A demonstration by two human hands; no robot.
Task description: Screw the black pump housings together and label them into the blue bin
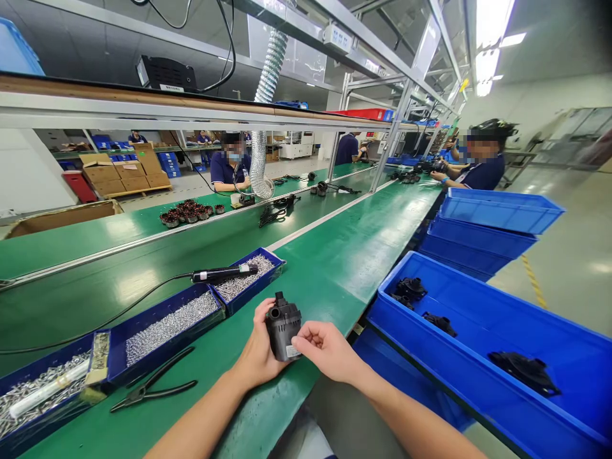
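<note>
My left hand (261, 350) is wrapped around a black water pump (285, 326) with short pipe stubs at its top, held upright over the green bench near the front edge. Low on the pump's side is a small white label (291, 350). My right hand (329, 352) is closed, thumb and forefinger pinched together against the pump beside that label. Whatever may be between those fingertips is hidden. To the left, black-handled pliers (155, 386) lie on the bench. Behind the pump, an electric screwdriver (224, 273) rests across the blue screw bins.
Blue bins of screws (169, 328) line the left. At my right, a large blue crate (478, 331) holds several black parts, with stacked crates (497, 210) beyond. Dark round parts (189, 213) sit across the bench. Co-workers sit farther along. A metal shelf (191, 118) crosses overhead.
</note>
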